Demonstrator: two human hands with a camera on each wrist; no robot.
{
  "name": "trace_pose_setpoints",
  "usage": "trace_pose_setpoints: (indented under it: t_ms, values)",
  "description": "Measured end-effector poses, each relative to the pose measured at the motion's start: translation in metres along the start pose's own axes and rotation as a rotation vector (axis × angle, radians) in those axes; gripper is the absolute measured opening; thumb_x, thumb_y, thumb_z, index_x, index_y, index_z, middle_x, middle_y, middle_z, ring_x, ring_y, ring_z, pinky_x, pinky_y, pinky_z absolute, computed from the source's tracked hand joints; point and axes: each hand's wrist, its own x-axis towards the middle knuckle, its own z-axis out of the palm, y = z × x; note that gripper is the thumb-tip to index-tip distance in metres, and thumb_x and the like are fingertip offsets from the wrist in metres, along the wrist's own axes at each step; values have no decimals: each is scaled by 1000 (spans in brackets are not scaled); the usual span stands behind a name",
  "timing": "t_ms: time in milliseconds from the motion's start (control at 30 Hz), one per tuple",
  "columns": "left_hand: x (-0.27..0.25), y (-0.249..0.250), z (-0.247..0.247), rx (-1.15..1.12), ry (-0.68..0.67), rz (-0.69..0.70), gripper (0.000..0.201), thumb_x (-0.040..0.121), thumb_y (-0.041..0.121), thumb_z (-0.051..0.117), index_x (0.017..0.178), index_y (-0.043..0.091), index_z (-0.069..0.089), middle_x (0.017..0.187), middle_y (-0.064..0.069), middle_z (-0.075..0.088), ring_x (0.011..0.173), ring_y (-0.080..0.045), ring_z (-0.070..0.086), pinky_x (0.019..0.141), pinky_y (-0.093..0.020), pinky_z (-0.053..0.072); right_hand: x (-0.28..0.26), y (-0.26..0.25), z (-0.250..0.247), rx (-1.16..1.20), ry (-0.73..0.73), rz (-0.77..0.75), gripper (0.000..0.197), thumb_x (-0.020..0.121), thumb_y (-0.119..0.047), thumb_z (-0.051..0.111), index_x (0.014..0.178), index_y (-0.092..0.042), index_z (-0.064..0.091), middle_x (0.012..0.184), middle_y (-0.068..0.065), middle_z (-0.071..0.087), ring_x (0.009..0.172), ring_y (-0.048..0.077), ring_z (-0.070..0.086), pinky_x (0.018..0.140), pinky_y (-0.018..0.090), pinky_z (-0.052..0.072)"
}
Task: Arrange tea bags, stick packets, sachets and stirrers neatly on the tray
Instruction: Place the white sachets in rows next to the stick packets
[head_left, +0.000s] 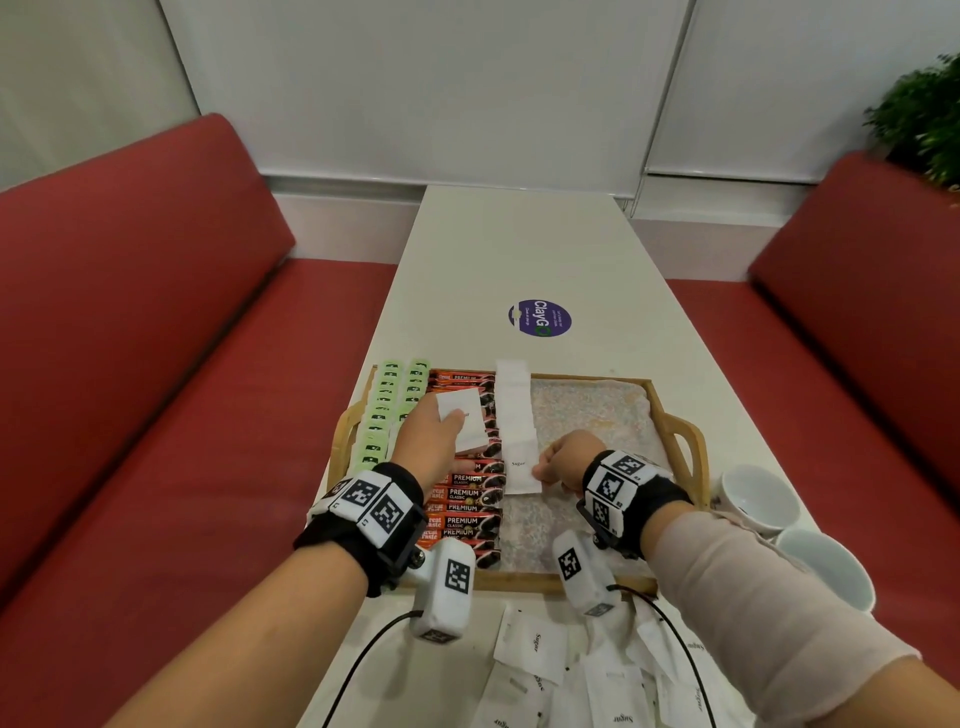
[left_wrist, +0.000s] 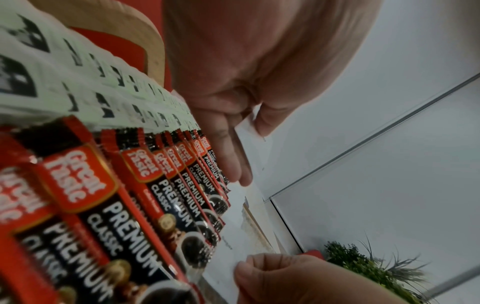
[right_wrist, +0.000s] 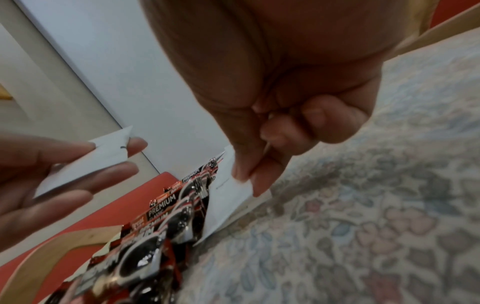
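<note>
A wooden tray (head_left: 679, 415) with a floral liner holds two rows of green tea bags (head_left: 387, 410), a row of red-black coffee stick packets (head_left: 470, 499) and a column of white sugar sachets (head_left: 514, 405). My left hand (head_left: 441, 423) holds a small stack of white sugar sachets (head_left: 465, 415) above the coffee sticks, thumb on top and fingers beneath. My right hand (head_left: 553, 465) pinches the nearest sachet (head_left: 521, 470) of the white column by its right edge, seen close in the right wrist view (right_wrist: 235, 192). The same coffee sticks (left_wrist: 145, 197) fill the left wrist view.
Loose sugar sachets (head_left: 535, 647) lie in a pile on the white table in front of the tray. Two white cups (head_left: 758, 499) stand to the tray's right. Red benches flank the table; a round sticker (head_left: 540, 318) lies beyond the tray.
</note>
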Motion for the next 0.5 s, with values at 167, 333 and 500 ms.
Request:
trace_pose_setpoints:
  t_ms: [167, 333, 500]
  values:
    - [1, -3, -2, -17, -20, 0, 24, 100, 12, 41, 122, 14, 49, 126, -11, 56, 107, -31, 61, 64, -33, 59, 8, -2, 6, -84, 1, 39, 24, 84, -22, 70, 99, -3, 66, 99, 11, 71, 93, 24, 68, 82, 29, 56]
    - [-2, 0, -6, -28, -2, 6, 21, 100, 12, 43, 120, 13, 50, 126, -7, 54, 108, -26, 59, 71, -35, 60, 14, -3, 10, -94, -6, 46, 19, 84, -19, 70, 94, -2, 67, 99, 12, 73, 95, 24, 69, 90, 38, 54]
    - [-5, 2, -7, -29, 24, 19, 12, 98, 11, 49, 106, 15, 57, 120, -11, 58, 105, -24, 61, 70, -30, 60, 7, -4, 6, -149, 33, 7, 26, 83, -24, 69, 97, -2, 67, 96, 9, 71, 87, 24, 68, 86, 34, 55]
